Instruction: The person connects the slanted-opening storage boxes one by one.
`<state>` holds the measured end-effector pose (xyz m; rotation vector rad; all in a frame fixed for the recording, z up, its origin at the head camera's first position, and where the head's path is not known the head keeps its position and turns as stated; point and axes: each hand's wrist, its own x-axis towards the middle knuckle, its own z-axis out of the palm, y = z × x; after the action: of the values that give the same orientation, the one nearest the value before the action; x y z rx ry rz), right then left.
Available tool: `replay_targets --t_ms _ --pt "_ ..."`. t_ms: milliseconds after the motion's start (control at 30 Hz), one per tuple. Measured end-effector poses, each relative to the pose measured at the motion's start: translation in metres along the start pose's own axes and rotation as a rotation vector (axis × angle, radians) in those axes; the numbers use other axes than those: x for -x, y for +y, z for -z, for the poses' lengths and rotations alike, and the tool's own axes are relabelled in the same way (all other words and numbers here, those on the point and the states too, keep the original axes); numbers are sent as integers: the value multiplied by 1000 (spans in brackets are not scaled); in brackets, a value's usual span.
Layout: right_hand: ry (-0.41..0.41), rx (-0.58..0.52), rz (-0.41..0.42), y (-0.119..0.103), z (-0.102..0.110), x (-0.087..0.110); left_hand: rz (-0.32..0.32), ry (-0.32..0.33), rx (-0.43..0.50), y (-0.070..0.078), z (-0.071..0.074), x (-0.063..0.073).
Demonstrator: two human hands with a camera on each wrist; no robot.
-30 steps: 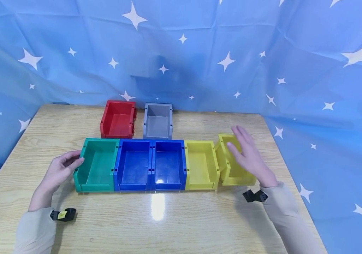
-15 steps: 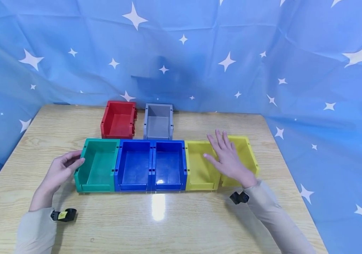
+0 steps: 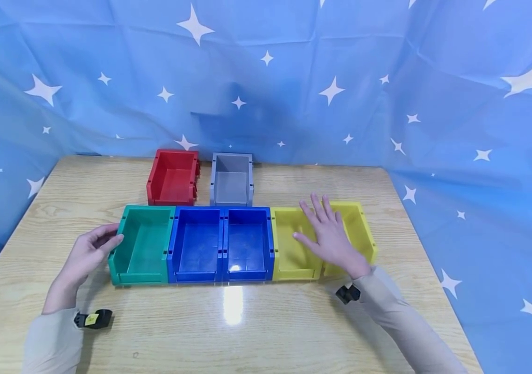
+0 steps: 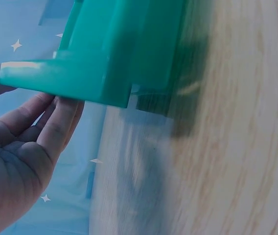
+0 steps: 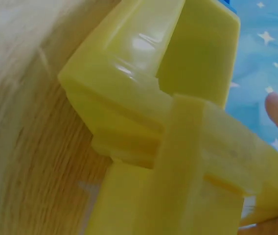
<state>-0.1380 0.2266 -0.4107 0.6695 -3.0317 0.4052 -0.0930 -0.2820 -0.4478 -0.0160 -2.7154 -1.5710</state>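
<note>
In the head view a row of bins runs across the table: a green bin (image 3: 143, 244), two blue bins (image 3: 198, 244) and two yellow bins (image 3: 289, 236). My left hand (image 3: 89, 254) pinches the left wall of the green bin; in the left wrist view the thumb and fingers lie on either side of that wall. With fingers spread, my right hand (image 3: 333, 236) lies over the joint between the yellow bins, hiding part of both. The right-hand yellow bin (image 3: 359, 228) stands slightly skewed, and its side wall overlaps its neighbour in the right wrist view.
Behind the row stand a red bin (image 3: 173, 176) and a grey bin (image 3: 231, 179), with a gap between them. The wooden table (image 3: 177, 332) ends at the back against a blue curtain with white stars (image 3: 266, 104).
My right hand has moved left from over the rightmost yellow bin to the joint between both yellow bins. That bin has shifted and straightened somewhat against its neighbour. The left hand has stayed put.
</note>
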Motion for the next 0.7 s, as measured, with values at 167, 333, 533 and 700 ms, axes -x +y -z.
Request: replay_targets --t_ms 167,333,533,700 --pt "14 -10 17 0 -2 -1 4 0 -3 -1 0 0" --pt "13 1 14 0 -2 -1 -4 3 -1 -1 -1 0" --pt "9 17 19 0 -4 -1 -12 5 -4 -2 0 1" --pt "25 18 17 0 -5 0 -30 5 8 -4 -1 0"
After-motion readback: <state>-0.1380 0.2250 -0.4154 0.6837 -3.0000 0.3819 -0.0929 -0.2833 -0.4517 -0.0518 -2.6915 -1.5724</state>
